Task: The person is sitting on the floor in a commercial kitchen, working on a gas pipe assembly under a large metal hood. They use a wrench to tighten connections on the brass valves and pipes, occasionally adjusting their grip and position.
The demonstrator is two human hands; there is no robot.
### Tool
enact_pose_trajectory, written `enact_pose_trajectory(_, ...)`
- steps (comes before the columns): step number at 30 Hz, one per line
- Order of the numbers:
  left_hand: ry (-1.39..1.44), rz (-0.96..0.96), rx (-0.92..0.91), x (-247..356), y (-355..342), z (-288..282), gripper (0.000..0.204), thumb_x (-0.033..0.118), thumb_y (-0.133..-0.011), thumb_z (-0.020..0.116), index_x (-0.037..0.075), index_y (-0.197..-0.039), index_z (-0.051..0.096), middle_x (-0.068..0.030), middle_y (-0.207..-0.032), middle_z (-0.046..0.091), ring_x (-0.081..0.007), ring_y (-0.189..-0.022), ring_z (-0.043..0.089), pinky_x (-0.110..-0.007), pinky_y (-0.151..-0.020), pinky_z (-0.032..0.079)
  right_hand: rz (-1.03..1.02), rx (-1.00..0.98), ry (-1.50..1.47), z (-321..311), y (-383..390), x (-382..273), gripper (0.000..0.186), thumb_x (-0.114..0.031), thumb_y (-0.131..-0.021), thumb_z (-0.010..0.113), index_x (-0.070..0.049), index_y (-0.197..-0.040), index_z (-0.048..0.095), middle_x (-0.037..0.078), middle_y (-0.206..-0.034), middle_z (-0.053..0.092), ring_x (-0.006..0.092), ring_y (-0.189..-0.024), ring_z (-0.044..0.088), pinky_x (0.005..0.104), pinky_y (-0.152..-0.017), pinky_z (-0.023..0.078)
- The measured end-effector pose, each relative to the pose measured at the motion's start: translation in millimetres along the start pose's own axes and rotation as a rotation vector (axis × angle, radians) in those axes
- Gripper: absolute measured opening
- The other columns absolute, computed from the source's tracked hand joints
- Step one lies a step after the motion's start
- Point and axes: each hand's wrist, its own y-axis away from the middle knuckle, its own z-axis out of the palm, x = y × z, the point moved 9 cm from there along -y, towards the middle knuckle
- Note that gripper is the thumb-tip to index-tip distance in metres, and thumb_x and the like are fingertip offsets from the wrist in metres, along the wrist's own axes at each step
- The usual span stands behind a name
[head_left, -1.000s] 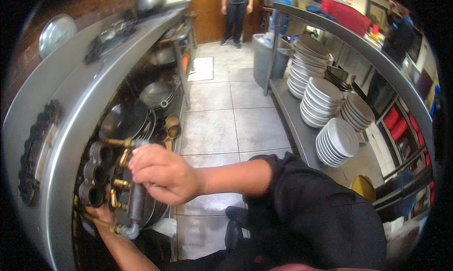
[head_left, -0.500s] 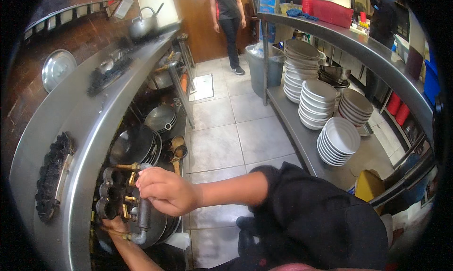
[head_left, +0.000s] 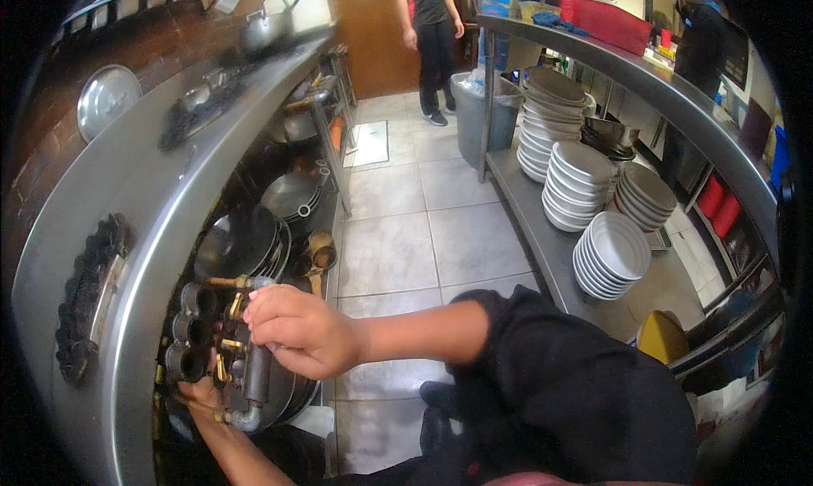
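Observation:
My right hand (head_left: 306, 332) is closed, its fingers curled together at the upper part of a grey metal pipe (head_left: 257, 374) on the stove's front. What lies inside those fingers is hidden. Several brass valves (head_left: 223, 367) stick out beside the pipe, along with brass tubes. Lower down, my left hand (head_left: 201, 393) reaches in beneath the round black burner fittings (head_left: 185, 363); its fingers disappear behind them. A burner grate (head_left: 89, 304), dark and crusted, lies in the steel stove top (head_left: 157, 257) above.
Woks (head_left: 239, 245) and ladles (head_left: 320, 253) crowd the shelf under the stove. Stacked white bowls (head_left: 611, 257) fill the steel rack (head_left: 542, 223) at right. A grey bin (head_left: 489, 122) stands ahead, with a person (head_left: 434, 46) near it. A kettle (head_left: 265, 35) sits at the stove's far end.
My view has shifted slightly. Both hands stay at the pipe and fittings, the right one still closed. The person ahead has taken a small step.

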Motion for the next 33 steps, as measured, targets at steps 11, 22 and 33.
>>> enact_pose_trajectory(11,0.009,-0.105,0.248,-60,-11,-85,0.043,0.026,-0.079,0.071,0.001,-0.111,0.059,-0.0073,-0.104,0.061,-0.0176,-0.089,0.059,-0.035,-0.081,0.048,0.106,0.092,0.0,-38,-7,16,0.021,-0.005,-0.088,0.048,-0.002,-0.108,0.052,0.017,-0.107,0.056,0.0272,-0.105,0.056,0.0435,-0.096,0.042)
enact_pose_trajectory(22,0.028,-0.124,-0.219,-40,24,73,0.033,0.023,-0.081,0.069,0.002,-0.105,0.061,-0.0074,-0.099,0.063,-0.0169,-0.091,0.06,-0.031,-0.081,0.048,1.23,-0.164,-0.317,-43,115,149,0.022,-0.028,-0.09,0.064,-0.009,-0.086,0.056,-0.004,-0.067,0.051,0.0046,-0.053,0.042,0.0218,-0.047,0.034)
enact_pose_trajectory(33,0.157,-0.03,-0.267,-41,20,116,0.005,0.005,-0.085,0.064,0.001,-0.089,0.064,-0.008,-0.089,0.065,-0.017,-0.087,0.061,-0.031,-0.081,0.048,1.408,-0.184,-0.833,1,143,139,0.032,-0.02,-0.091,0.055,0.002,-0.113,0.057,0.008,-0.094,0.061,0.015,-0.072,0.056,0.0274,-0.063,0.044)
